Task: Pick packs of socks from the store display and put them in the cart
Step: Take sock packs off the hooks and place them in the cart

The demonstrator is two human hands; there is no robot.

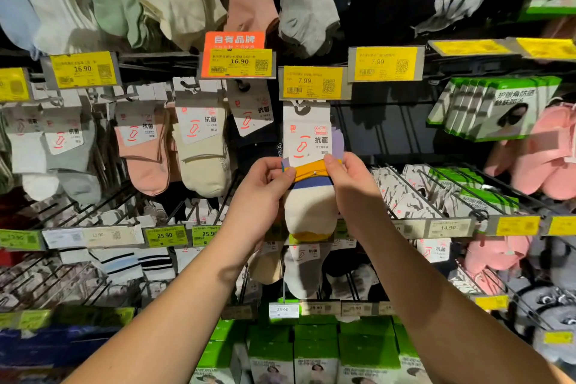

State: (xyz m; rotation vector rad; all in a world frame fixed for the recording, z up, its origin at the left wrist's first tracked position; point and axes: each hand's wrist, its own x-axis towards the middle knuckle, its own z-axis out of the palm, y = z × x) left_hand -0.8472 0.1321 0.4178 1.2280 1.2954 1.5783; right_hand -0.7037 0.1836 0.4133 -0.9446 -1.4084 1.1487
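Head view: left hand (268, 174) and right hand (349, 178) pinch hanging sock pack (308, 165); picking underway, next lift off hook.

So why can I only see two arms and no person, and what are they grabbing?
The camera is worn on the person's head and looks forward and down, so you see what they see: only their own arms reaching out. There is one picture, from that head camera, and no robot.

In front of them is a store rack where packs of socks hang on hooks, with yellow price tags above them. Both hands are on one sock pack, white with a yellow and purple band and a white paper label. The left hand pinches its left edge and the right hand pinches its right edge. Pink and cream socks hang to the left. No cart shows in this picture.
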